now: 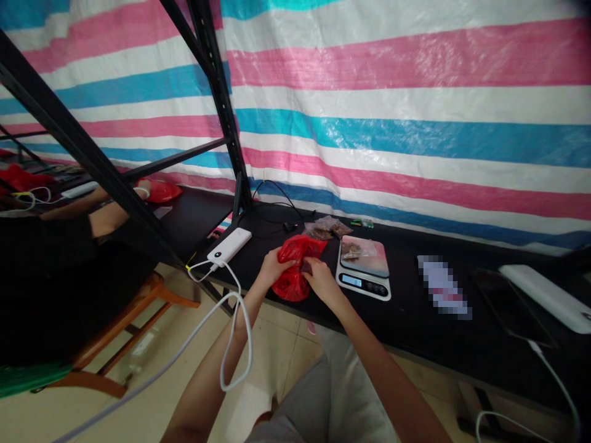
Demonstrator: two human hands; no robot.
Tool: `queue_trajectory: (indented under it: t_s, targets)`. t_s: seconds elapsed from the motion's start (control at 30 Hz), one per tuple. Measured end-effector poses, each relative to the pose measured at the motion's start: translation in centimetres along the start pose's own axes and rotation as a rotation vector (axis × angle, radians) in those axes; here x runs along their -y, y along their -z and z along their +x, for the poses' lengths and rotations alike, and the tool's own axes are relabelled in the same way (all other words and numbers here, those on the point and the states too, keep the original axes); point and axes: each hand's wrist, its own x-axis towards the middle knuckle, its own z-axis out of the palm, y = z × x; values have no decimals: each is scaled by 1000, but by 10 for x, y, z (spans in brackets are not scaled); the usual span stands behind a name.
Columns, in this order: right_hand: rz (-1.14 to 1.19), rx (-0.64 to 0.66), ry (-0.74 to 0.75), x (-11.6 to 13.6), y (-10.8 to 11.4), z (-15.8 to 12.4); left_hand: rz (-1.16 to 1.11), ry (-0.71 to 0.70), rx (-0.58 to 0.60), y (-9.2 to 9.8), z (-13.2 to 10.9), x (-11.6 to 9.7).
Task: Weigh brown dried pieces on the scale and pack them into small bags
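Note:
A red plastic bag [290,288] rests at the table's front edge, between my hands. My left hand [276,269] grips its left side, the thumb lying across the bag. At the bag's opening, my right hand [320,278] has its fingers pinched together; a small dark patch shows at the fingertips, too unclear to name. Just right of that hand stands a kitchen scale [376,288] with a lit display. On its plate lies a small clear bag [354,250] with brown pieces inside. Behind the red bag are several more clear bags [327,227] of brown contents.
A white power bank [229,245] with a looping white cable [249,332] lies left. Rightward are a pixelated item [444,287], a dark phone [514,307] and a white device [547,298]. Black metal posts [217,92] divide off a neighbouring person's arm [108,218].

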Motion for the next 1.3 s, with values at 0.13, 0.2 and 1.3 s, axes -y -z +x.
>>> queue_trajectory:
  t_s: [0.13,0.2,1.3]
  targets:
    - [33,-28,-4,-4,-3,1,179,-24,-4,-1,1,-11]
    - [52,-37,-3,-5,-4,2,243,-25,-14,-1,1,-16]
    - [392,-539,-155,-69,97,-52,611,-396,-296,6,-15,-48]
